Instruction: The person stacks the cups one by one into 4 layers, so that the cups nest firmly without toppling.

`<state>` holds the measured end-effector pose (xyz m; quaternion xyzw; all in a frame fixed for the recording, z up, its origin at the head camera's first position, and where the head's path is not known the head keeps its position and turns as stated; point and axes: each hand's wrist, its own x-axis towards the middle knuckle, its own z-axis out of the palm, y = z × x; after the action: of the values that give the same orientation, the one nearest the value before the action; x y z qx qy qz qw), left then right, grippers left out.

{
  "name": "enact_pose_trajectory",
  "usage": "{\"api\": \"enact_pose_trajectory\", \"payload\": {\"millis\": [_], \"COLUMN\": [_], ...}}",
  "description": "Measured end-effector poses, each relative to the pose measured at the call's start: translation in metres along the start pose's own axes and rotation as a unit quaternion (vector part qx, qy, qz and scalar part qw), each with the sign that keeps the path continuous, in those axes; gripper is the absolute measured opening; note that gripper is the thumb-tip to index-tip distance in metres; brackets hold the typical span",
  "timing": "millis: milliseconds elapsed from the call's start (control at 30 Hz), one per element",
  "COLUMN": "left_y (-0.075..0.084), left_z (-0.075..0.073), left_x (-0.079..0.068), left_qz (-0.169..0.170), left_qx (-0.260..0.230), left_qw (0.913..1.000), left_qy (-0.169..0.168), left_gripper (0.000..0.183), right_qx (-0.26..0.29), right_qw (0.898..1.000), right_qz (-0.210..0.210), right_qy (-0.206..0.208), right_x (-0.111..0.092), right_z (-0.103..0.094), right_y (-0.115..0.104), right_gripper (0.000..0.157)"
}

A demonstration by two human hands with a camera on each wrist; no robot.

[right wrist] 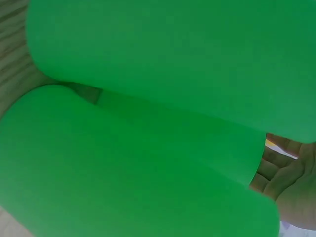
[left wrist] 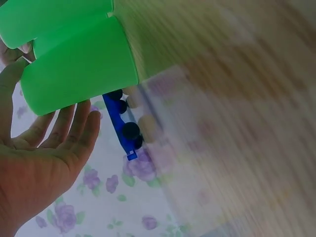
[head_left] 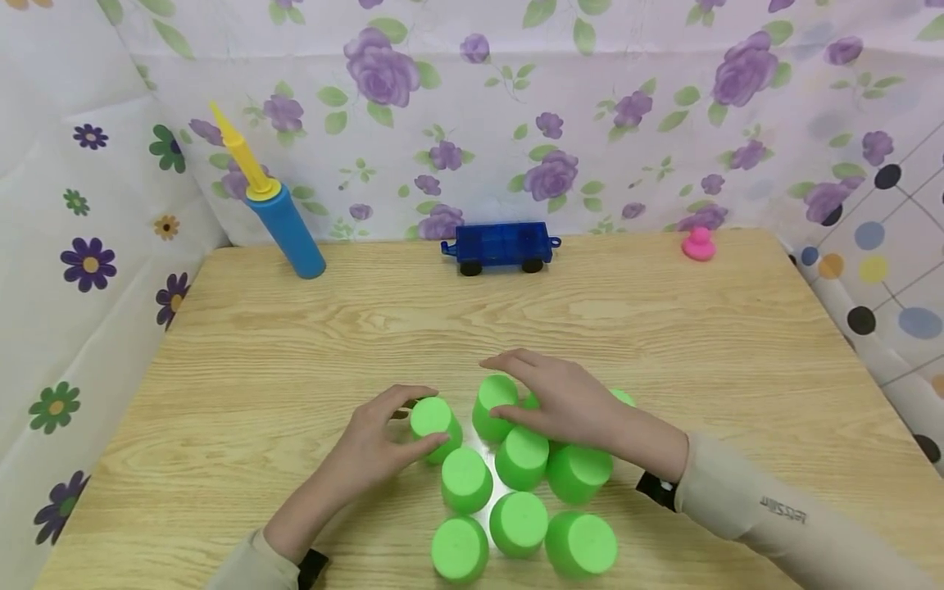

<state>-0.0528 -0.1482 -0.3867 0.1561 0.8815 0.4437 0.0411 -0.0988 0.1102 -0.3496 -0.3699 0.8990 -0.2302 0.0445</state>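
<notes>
Several bright green plastic cups stand upside down in a cluster at the near middle of the table. My left hand (head_left: 369, 447) holds the leftmost far cup (head_left: 433, 422), thumb in front and fingers behind. That same cup (left wrist: 81, 69) fills the upper left of the left wrist view, above the curved fingers (left wrist: 74, 126). My right hand (head_left: 564, 397) reaches over the cluster, fingers extended past another far cup (head_left: 494, 401) and thumb by its near side. Cups block most of the right wrist view; part of the right palm (right wrist: 296, 190) shows at its right edge.
Along the back of the wood-grain table (head_left: 310, 352) are a blue and yellow hand pump (head_left: 288, 229) on the left, a blue toy wagon (head_left: 503, 244) in the middle and a pink rubber duck (head_left: 698, 244) on the right. Flowered cloth (head_left: 472, 123) hangs behind.
</notes>
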Motion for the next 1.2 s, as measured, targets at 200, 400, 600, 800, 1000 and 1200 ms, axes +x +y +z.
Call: {"api": "enact_pose_trajectory", "payload": {"millis": [200,400,600,800,1000,1200], "left_y": [-0.002,-0.004,-0.003,0.003,0.0,-0.009], "left_z": [-0.001,-0.006,-0.021,-0.036,-0.046,-0.053], "left_x": [0.001,0.005,0.02,0.041,0.074,0.107], "left_qz": [0.031,0.056,0.053,0.047,0.028,0.01], "left_qx": [0.003,0.031,0.064,0.125,0.132,0.098], "left_qw": [0.9995,0.9979,0.9965,0.9909,0.9908,0.9948], "left_qy": [-0.005,-0.007,0.0,0.013,0.012,0.025], "left_gripper": [0.056,0.057,0.056,0.057,0.058,0.058], "right_qx": [0.015,0.036,0.024,0.025,0.019,0.029], "right_qw": [1.0,0.999,0.999,0.998,0.998,0.996], "right_qz": [0.004,-0.004,-0.024,-0.015,-0.003,0.012], "right_qy": [-0.025,-0.032,-0.031,-0.047,-0.064,-0.078], "right_x": [0.004,0.007,0.012,0.015,0.018,0.017], "right_z": [0.003,0.002,-0.002,-0.001,-0.004,-0.005], "right_y": [-0.004,-0.005,-0.008,-0.012,-0.015,-0.015], "right_gripper": [0.049,0.045,0.044,0.044,0.044,0.044]}}
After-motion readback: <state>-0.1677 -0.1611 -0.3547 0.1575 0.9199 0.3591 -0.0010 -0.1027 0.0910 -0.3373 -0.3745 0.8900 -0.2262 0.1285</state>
